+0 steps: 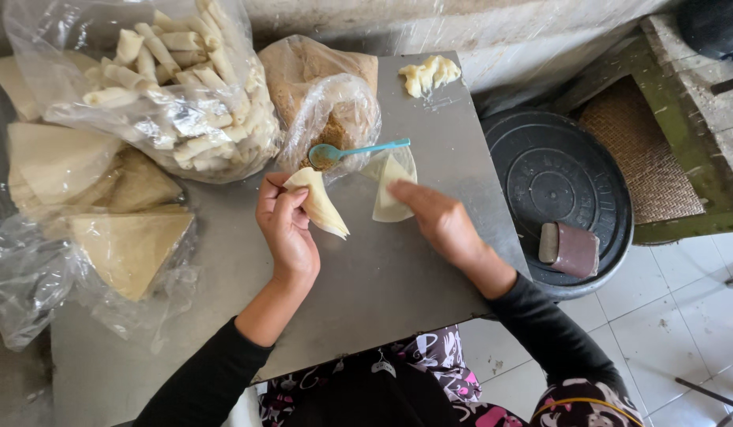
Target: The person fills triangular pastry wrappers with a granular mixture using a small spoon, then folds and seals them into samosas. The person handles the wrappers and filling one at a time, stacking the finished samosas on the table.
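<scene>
While pinching a folded wrapper (pixel 319 205) loosely in the curled left hand (pixel 286 229), with the right hand (pixel 438 217) flat and empty on another wrapper (pixel 392 190) at three o'clock: likely tearing or unfolding.

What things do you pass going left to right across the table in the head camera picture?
Stack of triangular wrappers → left hand holding a folded wrapper → right hand → round black lid → woven mat.
</scene>
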